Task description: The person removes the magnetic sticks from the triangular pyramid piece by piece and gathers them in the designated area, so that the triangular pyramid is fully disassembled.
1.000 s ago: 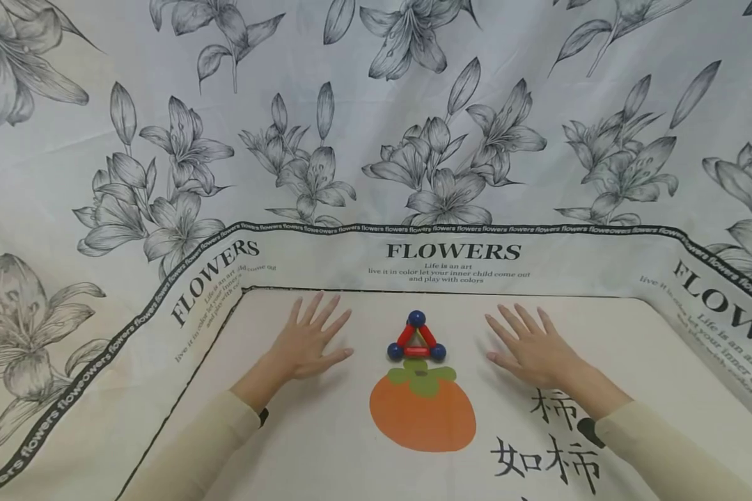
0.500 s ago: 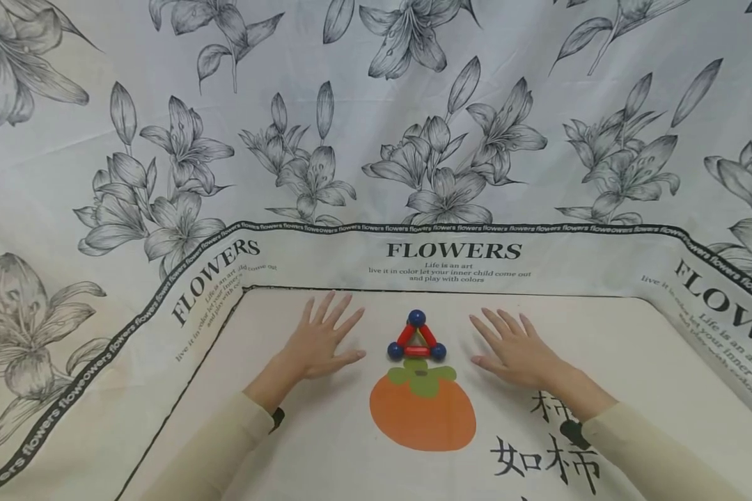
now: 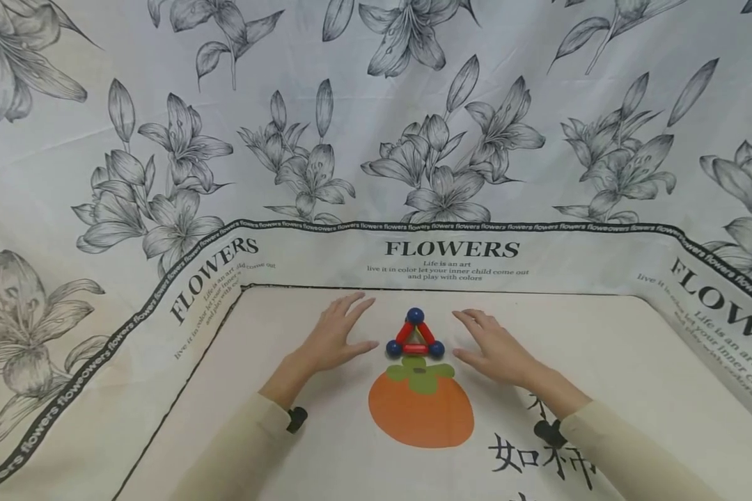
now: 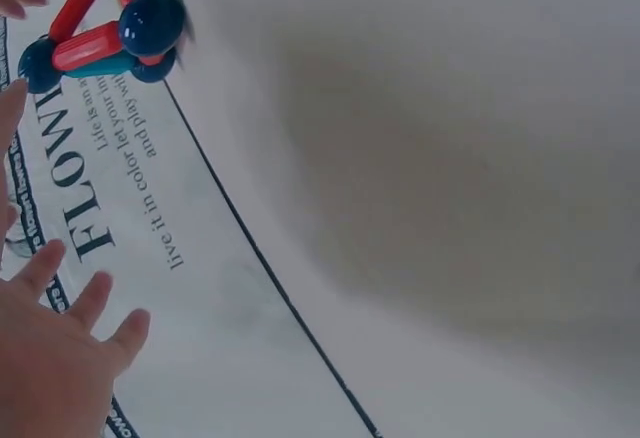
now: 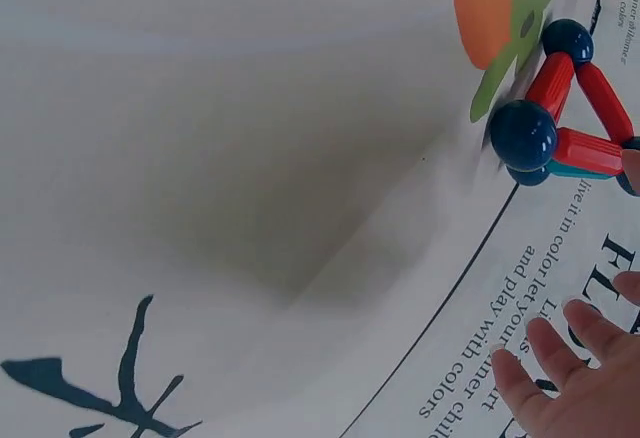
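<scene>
A small frame of red rods (image 3: 416,348) joined by dark blue balls (image 3: 416,316) stands on the table just above the printed persimmon; the wrist views also show a teal rod (image 4: 103,66) low in it. To its left is the left hand (image 3: 332,337), fingers spread and slightly bent, not touching it in the head view. The right hand (image 3: 498,348) is on the other side with fingers extended, a small gap between it and the frame. Neither hand holds anything. In the right wrist view the red rods (image 5: 588,149) show near the thumb, cut off by the image edge.
The cloth on the table bears an orange persimmon print (image 3: 421,410) and black characters (image 3: 514,454). Behind the table's far edge, a flower-patterned cloth (image 3: 448,195) hangs with printed lettering. Dark bands or devices (image 3: 297,419) are at both wrists.
Both hands have moved inward, closer to the rod-and-ball frame from either side, and their fingers have gone from flat and spread to slightly bent. The frame has stayed in place.
</scene>
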A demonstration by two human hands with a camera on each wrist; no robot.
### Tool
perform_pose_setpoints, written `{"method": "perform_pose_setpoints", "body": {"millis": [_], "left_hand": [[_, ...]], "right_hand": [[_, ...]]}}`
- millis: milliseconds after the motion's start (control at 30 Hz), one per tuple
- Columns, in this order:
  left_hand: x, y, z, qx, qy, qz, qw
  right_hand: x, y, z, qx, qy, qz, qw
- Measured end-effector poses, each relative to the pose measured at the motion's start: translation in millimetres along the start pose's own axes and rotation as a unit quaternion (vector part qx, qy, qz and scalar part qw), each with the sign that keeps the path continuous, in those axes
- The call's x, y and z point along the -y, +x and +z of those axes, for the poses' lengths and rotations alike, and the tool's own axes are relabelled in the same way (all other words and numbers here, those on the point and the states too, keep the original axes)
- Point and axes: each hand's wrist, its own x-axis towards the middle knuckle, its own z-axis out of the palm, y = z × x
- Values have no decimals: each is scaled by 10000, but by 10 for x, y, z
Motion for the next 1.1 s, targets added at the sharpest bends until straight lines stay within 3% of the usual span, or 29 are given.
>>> {"method": "perform_pose_setpoints", "body": {"millis": [267, 500, 700, 833, 1100], "left_hand": [[-53, 123, 133, -14, -1084, -254, 9938], [-132, 270, 230, -96, -1980, -86, 9801], [-196, 373, 318, -93, -2244, -67, 9744], [-247, 437, 362, -109, -2256, -112, 9741], [-379, 574, 419, -97, -2279, 93, 9736]], "right_hand": [[109, 113, 94, -43, 808, 232, 9964], [208, 306, 196, 68, 1489, 440, 9878], [241, 443, 251, 7, 1693, 537, 9841], [259, 508, 285, 29, 1834, 642, 9809], [259, 582, 391, -86, 1744, 691, 9822]]}}
